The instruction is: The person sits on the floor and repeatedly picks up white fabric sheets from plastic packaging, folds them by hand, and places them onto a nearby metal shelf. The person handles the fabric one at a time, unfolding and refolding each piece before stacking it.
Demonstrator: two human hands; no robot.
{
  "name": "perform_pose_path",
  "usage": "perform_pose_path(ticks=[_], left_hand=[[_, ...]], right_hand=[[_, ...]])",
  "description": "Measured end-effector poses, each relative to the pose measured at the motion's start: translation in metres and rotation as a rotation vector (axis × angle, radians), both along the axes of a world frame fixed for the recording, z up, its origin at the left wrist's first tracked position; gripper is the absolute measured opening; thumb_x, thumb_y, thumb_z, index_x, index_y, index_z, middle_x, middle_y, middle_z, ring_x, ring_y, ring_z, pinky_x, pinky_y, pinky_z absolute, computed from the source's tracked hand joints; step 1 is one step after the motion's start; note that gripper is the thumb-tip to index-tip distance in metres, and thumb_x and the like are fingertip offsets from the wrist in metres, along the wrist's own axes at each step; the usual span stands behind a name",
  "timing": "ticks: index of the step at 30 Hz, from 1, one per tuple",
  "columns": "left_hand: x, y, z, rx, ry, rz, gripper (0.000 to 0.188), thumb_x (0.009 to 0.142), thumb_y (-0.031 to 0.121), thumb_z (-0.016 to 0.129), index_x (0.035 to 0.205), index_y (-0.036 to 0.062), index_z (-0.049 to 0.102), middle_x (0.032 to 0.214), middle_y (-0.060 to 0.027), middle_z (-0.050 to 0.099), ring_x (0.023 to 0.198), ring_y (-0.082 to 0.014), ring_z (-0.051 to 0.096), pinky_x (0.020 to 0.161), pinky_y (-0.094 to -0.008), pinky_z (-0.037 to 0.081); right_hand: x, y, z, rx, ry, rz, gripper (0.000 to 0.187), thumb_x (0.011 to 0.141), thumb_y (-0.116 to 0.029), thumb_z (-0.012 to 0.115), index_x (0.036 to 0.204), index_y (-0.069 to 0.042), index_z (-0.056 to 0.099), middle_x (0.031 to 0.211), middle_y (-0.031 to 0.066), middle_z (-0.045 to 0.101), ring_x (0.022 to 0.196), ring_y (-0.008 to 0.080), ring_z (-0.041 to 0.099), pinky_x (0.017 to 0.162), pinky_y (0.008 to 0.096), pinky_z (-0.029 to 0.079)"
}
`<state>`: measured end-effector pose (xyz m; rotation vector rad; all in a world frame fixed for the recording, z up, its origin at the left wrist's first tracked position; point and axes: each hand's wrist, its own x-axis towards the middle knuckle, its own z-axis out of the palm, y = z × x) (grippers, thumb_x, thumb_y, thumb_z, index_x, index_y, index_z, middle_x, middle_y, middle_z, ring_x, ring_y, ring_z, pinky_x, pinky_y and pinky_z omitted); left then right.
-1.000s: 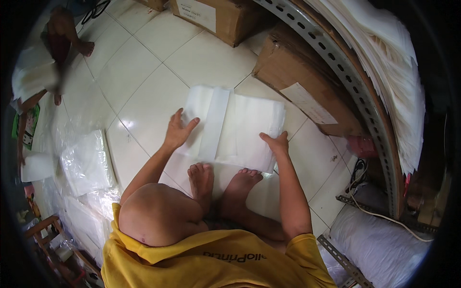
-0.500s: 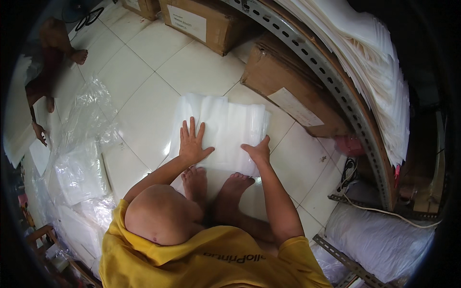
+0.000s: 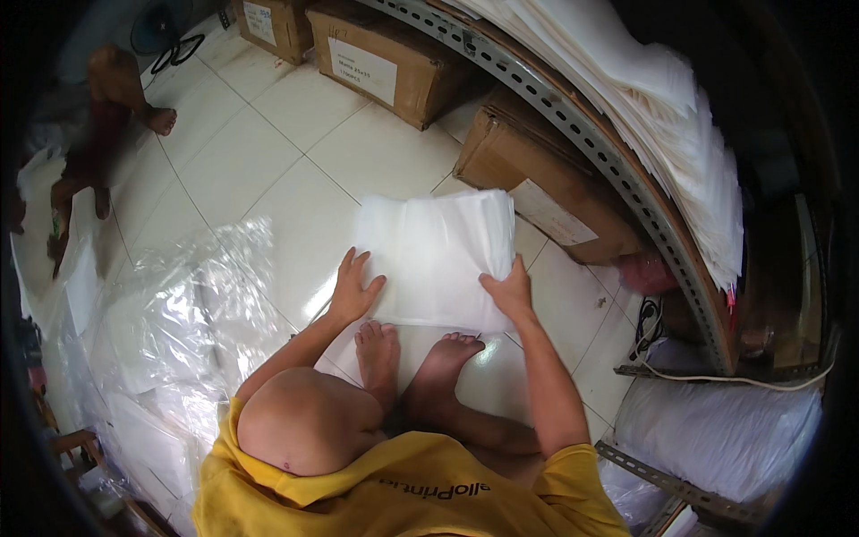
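Observation:
On the floor in front of my feet sits a stack of whitish, translucent plastic sheets (image 3: 437, 259), its edges fairly even. My right hand (image 3: 510, 291) grips the stack's right edge, thumb on top and fingers round the side. At the left edge, my left hand (image 3: 356, 288) rests with its fingers and thumb spread, touching or very near the sheets. The undersides of the sheets are hidden.
Clear plastic wrapping (image 3: 197, 313) spreads over the floor to my left. Cardboard boxes (image 3: 394, 67) line the far side, beneath a metal-edged shelf (image 3: 573, 98) loaded with white sheets (image 3: 662, 116). A wrapped bundle (image 3: 716, 434) lies lower right. Another person's leg (image 3: 116, 85) shows far left.
My left hand has slid from the top of the stack to its left edge. The sheets look more squared up, and the wrinkled upper layer lies straighter. My right hand keeps to the right edge.

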<state>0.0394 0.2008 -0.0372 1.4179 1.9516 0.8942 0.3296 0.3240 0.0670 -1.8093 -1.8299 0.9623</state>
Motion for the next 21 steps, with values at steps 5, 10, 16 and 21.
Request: perform_pose_path(ticks=[5,10,16,21], left_hand=[[-0.043,-0.038,0.032,0.057,-0.361,0.235,0.047,0.093,0.025,0.063,0.132,0.0030,0.052,0.142,-0.0173,0.044,0.130,-0.0283,0.045,0.105,-0.0382,0.039],[-0.129,-0.084,0.120,0.134,-0.708,0.371,0.041,0.098,0.029,0.056,0.128,0.0018,0.055,0.125,-0.0095,0.057,0.122,-0.0208,0.051,0.101,-0.0381,0.045],[-0.208,-0.063,0.287,0.222,-0.328,-0.064,0.042,0.098,0.033,0.052,0.126,0.0012,0.056,0.127,-0.0110,0.058,0.118,-0.0233,0.056,0.102,-0.0376,0.042],[-0.164,-0.114,0.315,0.623,-0.332,-0.225,0.051,0.097,0.036,0.051,0.128,-0.0036,0.052,0.134,-0.0192,0.052,0.128,-0.0310,0.048,0.107,-0.0453,0.037]], right_hand=[[0.000,-0.016,0.147,0.355,-0.218,0.424,0.059,0.066,-0.014,0.074,0.119,-0.002,0.049,0.093,0.0240,0.067,0.086,0.0416,0.066,0.076,0.0477,0.052],[0.012,-0.024,0.254,0.296,-0.194,0.210,0.044,0.073,-0.012,0.071,0.111,0.003,0.056,0.094,0.0207,0.068,0.087,0.0321,0.069,0.077,0.0433,0.055],[-0.001,-0.116,0.123,-0.136,-0.534,0.685,0.042,0.085,-0.027,0.063,0.116,0.001,0.060,0.110,0.0245,0.065,0.104,0.0353,0.064,0.091,0.0470,0.049],[-0.040,-0.111,0.198,-0.037,-0.336,0.484,0.049,0.073,-0.022,0.072,0.116,-0.002,0.061,0.111,0.0277,0.064,0.110,0.0377,0.060,0.097,0.0479,0.045]])
